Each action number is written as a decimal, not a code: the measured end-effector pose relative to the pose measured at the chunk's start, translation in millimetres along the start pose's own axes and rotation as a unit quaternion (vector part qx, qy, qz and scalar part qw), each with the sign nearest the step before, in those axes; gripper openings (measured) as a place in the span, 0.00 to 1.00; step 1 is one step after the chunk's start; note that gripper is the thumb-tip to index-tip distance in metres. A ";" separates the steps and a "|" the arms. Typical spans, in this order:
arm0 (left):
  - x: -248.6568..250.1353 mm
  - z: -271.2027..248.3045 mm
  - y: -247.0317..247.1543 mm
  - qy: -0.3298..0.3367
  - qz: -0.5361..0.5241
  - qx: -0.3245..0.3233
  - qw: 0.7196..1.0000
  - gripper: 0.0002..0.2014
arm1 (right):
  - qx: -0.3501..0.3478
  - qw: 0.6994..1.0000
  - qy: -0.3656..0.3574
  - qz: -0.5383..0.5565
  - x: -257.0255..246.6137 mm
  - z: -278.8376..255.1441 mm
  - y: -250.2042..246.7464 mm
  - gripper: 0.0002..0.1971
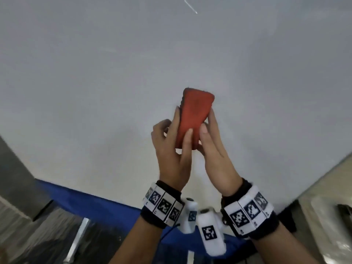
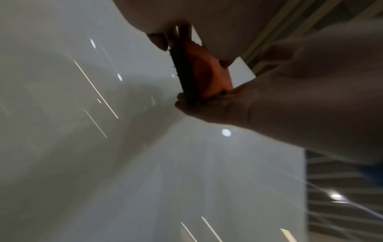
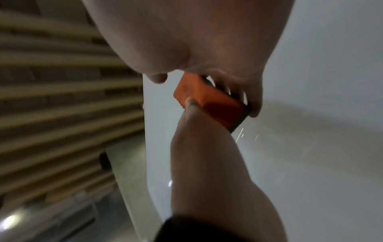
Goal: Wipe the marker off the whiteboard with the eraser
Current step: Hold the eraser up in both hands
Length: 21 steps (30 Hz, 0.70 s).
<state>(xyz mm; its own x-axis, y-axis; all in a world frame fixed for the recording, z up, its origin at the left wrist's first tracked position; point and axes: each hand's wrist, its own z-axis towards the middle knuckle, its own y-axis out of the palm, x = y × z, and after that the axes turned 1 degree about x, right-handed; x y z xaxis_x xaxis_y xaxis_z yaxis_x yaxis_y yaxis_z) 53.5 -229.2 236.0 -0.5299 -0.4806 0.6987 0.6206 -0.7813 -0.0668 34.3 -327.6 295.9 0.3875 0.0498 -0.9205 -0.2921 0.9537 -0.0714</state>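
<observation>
A red-orange eraser (image 1: 194,117) with a dark felt face (image 2: 184,70) is held upright in front of the white whiteboard (image 1: 95,92). My left hand (image 1: 182,121) grips its lower left side, thumb (image 1: 187,138) on the red back and fingers along the left edge. Pinching its lower right edge is my right hand (image 1: 207,120). The right wrist view shows the eraser (image 3: 207,101) between both hands, felt turned toward the board. Whether the felt touches the board I cannot tell. No marker strokes show on the board, only thin light reflections (image 1: 190,6).
A blue strip (image 1: 95,204) runs along the board's lower edge. Grey metal parts (image 1: 19,178) stand at the lower left and a pale surface (image 1: 323,197) at the lower right. A slatted wall (image 3: 51,98) lies beyond the board's side edge.
</observation>
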 end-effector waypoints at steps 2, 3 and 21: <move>38.6 -20.7 35.6 0.033 -0.029 -0.059 0.997 0.24 | 0.079 0.997 0.004 0.005 -12.7 -18.0 -46.6 0.27; 54.4 -31.8 51.2 0.048 -0.048 -0.093 0.993 0.23 | 0.114 0.993 0.011 0.004 -16.5 -28.1 -69.8 0.26; -77.8 -205.6 104.7 -0.135 0.163 -0.465 0.860 0.14 | 0.275 0.690 0.434 -0.510 92.6 -196.3 -339.0 0.37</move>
<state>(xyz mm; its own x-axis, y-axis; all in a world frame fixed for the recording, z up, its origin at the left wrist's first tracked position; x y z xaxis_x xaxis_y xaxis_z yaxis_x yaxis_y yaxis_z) 40.8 -355.5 28.2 -0.1843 -0.7226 0.6663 -0.0855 -0.6635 -0.7432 -2.3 -704.5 159.5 -0.5925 -0.6995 -0.3995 0.2144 0.3411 -0.9152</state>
